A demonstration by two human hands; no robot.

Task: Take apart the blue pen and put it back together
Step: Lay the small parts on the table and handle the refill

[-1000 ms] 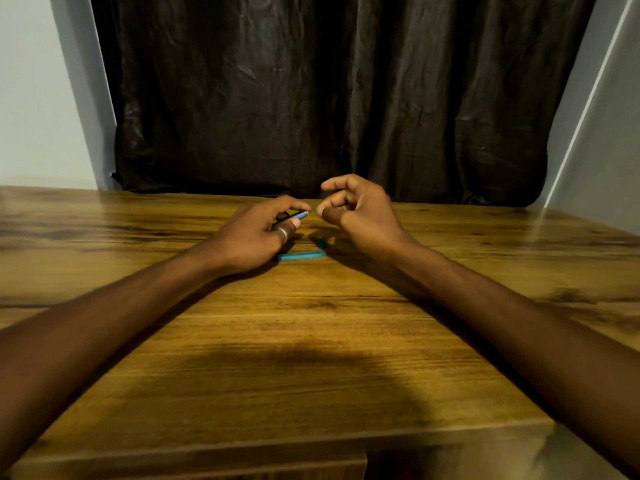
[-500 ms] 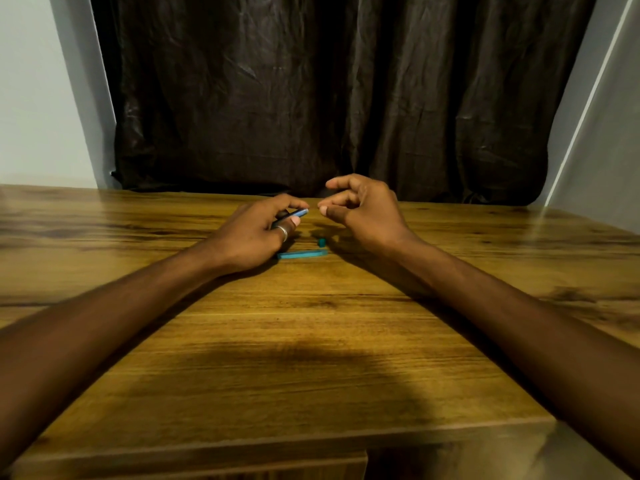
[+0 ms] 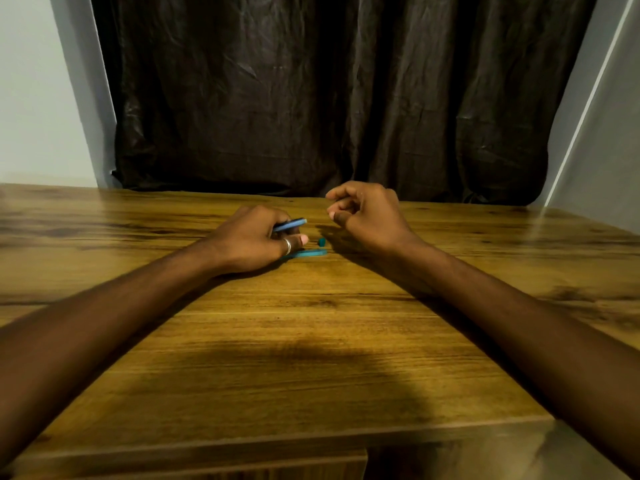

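Observation:
My left hand (image 3: 254,237) rests on the table and grips a blue pen barrel (image 3: 291,224), whose free end points right. A ring shows on one of its fingers. My right hand (image 3: 369,216) hovers just right of the barrel's end, apart from it. Its fingers are curled and its thumb tip is near them, with nothing visible between them. A long teal pen part (image 3: 308,253) lies flat on the table just below my left hand's fingers. A small teal piece (image 3: 321,241) sits next to it, between my two hands.
The wooden table (image 3: 311,341) runs from the near edge to a dark curtain (image 3: 311,98) at the back. Pale walls stand at both sides. Both forearms lie over the tabletop.
My right hand has pulled away to the right from the barrel's end, widening the gap. My left hand has stayed in place with the barrel.

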